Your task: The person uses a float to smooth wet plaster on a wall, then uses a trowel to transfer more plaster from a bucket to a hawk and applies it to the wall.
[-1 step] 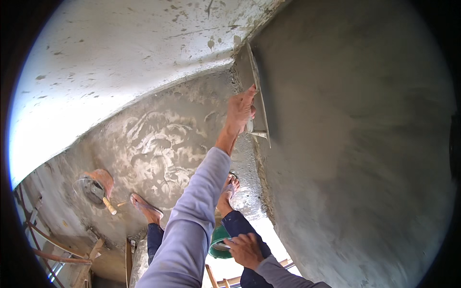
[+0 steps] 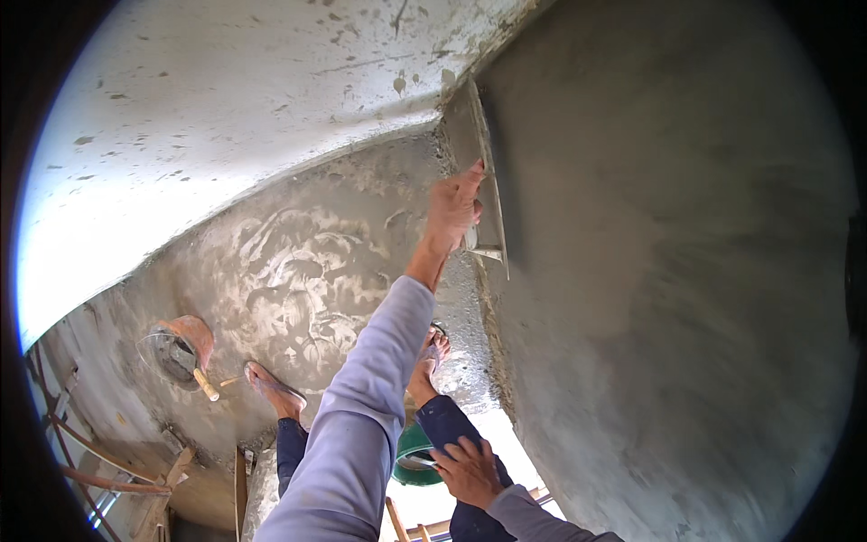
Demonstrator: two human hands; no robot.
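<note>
My left hand [image 2: 456, 210] is closed round the handle of a plastering trowel [image 2: 489, 194]. The trowel's long, thin blade is seen nearly edge-on, lying along the grey plastered wall [image 2: 623, 298] close to the corner. Most of the handle is hidden by my fingers. Lower down, my right hand [image 2: 470, 471] rests near my dark trouser leg with its fingers spread and nothing visible in them. Just left of its fingertips is a green bucket [image 2: 411, 444], partly covered by the leg and hand.
An orange bucket [image 2: 197, 336] holding grey mortar stands at the left, a wooden-handled tool [image 2: 206, 385] at its rim. My sandalled feet are on the smeared cement floor [image 2: 298, 271]. A white splattered surface [image 2: 253, 99] borders it. Wooden pieces [image 2: 135, 488] lie lower left.
My right hand has shifted slightly up and to the right, its fingers more spread over the trouser leg. The left hand and trowel have hardly moved.
</note>
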